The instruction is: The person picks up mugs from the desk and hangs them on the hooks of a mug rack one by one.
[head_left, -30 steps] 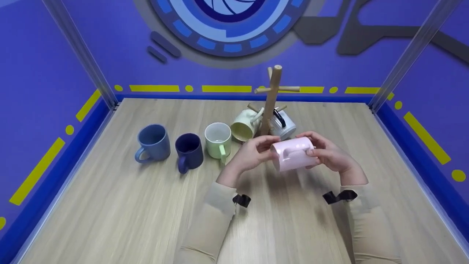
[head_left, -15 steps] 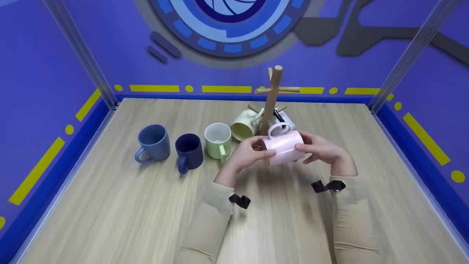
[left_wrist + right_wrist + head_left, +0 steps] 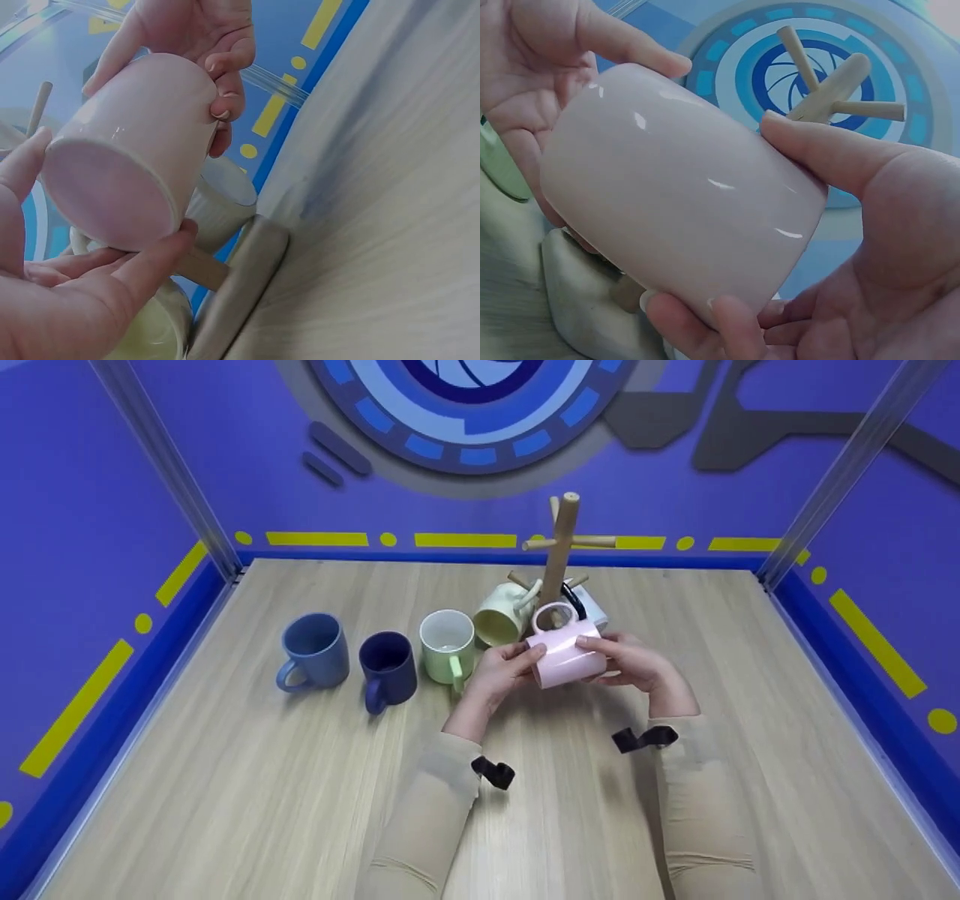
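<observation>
In the head view, both hands hold a pink mug (image 3: 568,660) on its side in front of a wooden mug tree (image 3: 559,559). Its handle (image 3: 541,615) points up toward the tree's post. My left hand (image 3: 496,679) grips the mug's left end, thumb on the near side and fingers behind. At the other end my right hand (image 3: 637,664) holds it, thumb across the top and fingers curled beneath, as the right wrist view shows of the mug (image 3: 682,187). A cream mug (image 3: 501,620) hangs tilted low on the tree's left; a white mug with a black handle (image 3: 592,611) is on its right.
Left of the tree, a light green mug (image 3: 445,649), a dark blue mug (image 3: 388,671) and a grey-blue mug (image 3: 315,651) stand upright in a row on the wooden table (image 3: 300,780). Upper pegs (image 3: 596,541) of the tree hold nothing. Blue panels (image 3: 225,450) enclose the table.
The pink mug has turned so its handle, earlier facing the camera, now points up and away. Mug and right hand have moved left; the left hand has shifted only slightly.
</observation>
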`<state>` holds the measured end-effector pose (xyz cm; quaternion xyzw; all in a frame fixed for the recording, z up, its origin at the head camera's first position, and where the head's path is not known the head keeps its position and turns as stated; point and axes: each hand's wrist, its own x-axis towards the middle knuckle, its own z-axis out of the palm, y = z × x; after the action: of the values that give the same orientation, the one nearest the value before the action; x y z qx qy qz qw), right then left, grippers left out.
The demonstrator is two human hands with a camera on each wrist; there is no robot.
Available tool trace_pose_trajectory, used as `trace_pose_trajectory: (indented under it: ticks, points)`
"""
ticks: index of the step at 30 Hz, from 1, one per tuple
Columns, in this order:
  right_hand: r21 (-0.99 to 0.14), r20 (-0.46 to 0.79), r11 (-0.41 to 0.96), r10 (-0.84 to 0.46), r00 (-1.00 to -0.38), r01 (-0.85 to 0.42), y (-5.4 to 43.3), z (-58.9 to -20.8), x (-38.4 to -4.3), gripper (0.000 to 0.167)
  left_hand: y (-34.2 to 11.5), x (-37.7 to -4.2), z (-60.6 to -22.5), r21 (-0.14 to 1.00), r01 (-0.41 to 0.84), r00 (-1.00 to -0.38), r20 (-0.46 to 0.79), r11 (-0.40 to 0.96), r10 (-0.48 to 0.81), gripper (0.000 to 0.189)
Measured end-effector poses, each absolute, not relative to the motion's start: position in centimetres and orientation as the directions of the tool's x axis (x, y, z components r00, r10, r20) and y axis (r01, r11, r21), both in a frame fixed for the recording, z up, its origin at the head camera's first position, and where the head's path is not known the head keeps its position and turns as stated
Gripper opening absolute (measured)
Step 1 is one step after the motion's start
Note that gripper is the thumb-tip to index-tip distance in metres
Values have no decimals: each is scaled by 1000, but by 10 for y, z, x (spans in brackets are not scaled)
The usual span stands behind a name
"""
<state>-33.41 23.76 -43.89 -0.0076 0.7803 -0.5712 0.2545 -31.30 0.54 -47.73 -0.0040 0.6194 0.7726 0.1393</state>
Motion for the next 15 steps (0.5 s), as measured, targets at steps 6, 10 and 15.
trace_pose_trajectory:
  ticks: [6,10,15]
  points:
    - [-898,-393,320,-278,-877,301,231,-447,-336,70,5,-310,-481,988,-152,-980,-145,-38,137,50]
    - [-893,-391,342,-262,-883,294,226,-450,-338,76,3,-306,-477,980,-58,-994,-74,193,79,45]
    - [-873,-395,397,-228,-890,285,220,-452,-339,81,-1,-296,-460,888,-12,-989,-78,460,124,45]
